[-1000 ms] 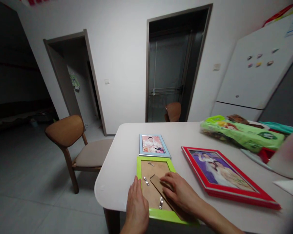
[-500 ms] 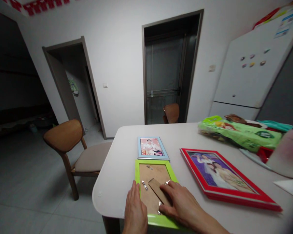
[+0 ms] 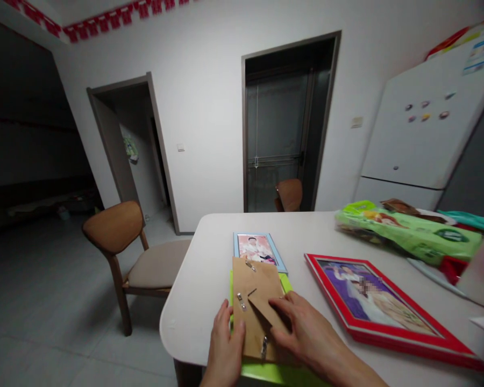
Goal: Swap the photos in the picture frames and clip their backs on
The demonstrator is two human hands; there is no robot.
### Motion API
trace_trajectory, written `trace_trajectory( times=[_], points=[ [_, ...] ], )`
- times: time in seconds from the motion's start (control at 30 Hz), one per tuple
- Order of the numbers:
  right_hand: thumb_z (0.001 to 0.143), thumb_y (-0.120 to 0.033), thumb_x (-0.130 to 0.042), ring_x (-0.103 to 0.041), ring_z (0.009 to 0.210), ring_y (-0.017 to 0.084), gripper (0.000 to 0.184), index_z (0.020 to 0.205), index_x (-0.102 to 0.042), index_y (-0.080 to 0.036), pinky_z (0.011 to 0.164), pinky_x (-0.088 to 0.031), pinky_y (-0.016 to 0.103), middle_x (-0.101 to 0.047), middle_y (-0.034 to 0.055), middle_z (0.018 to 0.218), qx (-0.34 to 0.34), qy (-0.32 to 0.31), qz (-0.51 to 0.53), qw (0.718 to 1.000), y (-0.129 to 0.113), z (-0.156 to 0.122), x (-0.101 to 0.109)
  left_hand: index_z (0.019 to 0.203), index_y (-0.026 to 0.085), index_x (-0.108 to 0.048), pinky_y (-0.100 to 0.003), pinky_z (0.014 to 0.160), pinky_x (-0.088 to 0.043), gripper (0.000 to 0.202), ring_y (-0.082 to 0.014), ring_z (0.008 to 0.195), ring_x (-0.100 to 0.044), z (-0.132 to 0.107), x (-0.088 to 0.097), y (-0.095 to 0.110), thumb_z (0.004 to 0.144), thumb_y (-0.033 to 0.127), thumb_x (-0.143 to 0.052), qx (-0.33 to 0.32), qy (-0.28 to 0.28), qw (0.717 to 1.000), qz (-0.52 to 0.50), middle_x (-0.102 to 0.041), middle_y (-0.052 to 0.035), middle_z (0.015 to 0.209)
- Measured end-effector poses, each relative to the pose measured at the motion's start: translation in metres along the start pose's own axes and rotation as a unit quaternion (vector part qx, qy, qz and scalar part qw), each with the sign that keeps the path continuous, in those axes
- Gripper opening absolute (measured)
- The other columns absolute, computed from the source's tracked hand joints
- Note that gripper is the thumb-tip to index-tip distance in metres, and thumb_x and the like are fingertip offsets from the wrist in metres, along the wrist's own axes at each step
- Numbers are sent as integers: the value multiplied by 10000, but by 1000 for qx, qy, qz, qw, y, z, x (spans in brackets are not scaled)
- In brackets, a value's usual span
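The left hand point(image 3: 226, 344) pinches the edge of a brown cardboard backing board point(image 3: 246, 306), tilted up off a lime-green picture frame point(image 3: 266, 373) and overlapping it. The right hand point(image 3: 306, 330) lies spread over the board's angled cardboard strut point(image 3: 268, 312), though whether it grips is unclear. The board is out of the frame, its metal clips point(image 3: 241, 301) showing; nothing is fitted back. At 12 o'clock sits a pale-blue photo frame point(image 3: 258, 250); at 3 o'clock, a red photo frame point(image 3: 371, 301) on the white table point(image 3: 201, 301).
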State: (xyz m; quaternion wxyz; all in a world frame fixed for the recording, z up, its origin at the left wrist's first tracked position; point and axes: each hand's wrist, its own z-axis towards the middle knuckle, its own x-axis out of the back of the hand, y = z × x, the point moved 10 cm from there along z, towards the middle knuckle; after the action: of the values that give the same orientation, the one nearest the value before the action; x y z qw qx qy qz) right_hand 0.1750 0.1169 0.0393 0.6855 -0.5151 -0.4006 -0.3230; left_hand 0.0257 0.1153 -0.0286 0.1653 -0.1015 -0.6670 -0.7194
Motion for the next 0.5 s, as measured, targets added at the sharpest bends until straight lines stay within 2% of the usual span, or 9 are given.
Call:
trace_trajectory(
  times=[0.1,0.2,0.3,0.37,0.5],
  points=[
    [650,-341,-492,-495,884,193,373,996,-567,-224,766,-389,274,-539,64,937,40,0,46,998,-24,-3,-3,992,116,-513,-293,736,-445,417,-216,888,-562,6,14,4,728,423,-415,22,-26,986,-162,-619,-86,966],
    [716,-379,-427,-496,904,185,394,1056,-531,-211,790,-386,275,-530,76,999,58,14,78,995,-23,-2,-8,916,127,-529,-266,628,-454,393,-194,745,-593,13,44,-7,694,443,-455,49,-20,976,-210,-649,-33,790],
    [742,-355,-384,-508,893,200,418,1087,-508,-155,789,-387,299,-523,109,1002,5,34,41,999,16,-1,-11,871,132,-546,-247,592,-441,366,-175,682,-593,17,82,-30,664,427,-485,77,6,983,-169,-645,-12,731],
    [747,-345,-370,-515,886,215,433,1093,-502,-120,783,-386,315,-527,127,977,-38,38,2,999,46,-1,-14,838,127,-562,-241,582,-435,355,-166,649,-590,20,100,-43,638,414,-505,90,14,985,-147,-643,-8,707],
    [732,-349,-386,-539,834,232,473,1124,-469,-99,737,-396,331,-539,137,946,-89,36,-56,994,81,-3,-20,781,111,-583,-232,574,-428,326,-165,632,-589,27,121,-62,602,376,-515,101,31,990,-89,-642,-12,671]
  ],
)
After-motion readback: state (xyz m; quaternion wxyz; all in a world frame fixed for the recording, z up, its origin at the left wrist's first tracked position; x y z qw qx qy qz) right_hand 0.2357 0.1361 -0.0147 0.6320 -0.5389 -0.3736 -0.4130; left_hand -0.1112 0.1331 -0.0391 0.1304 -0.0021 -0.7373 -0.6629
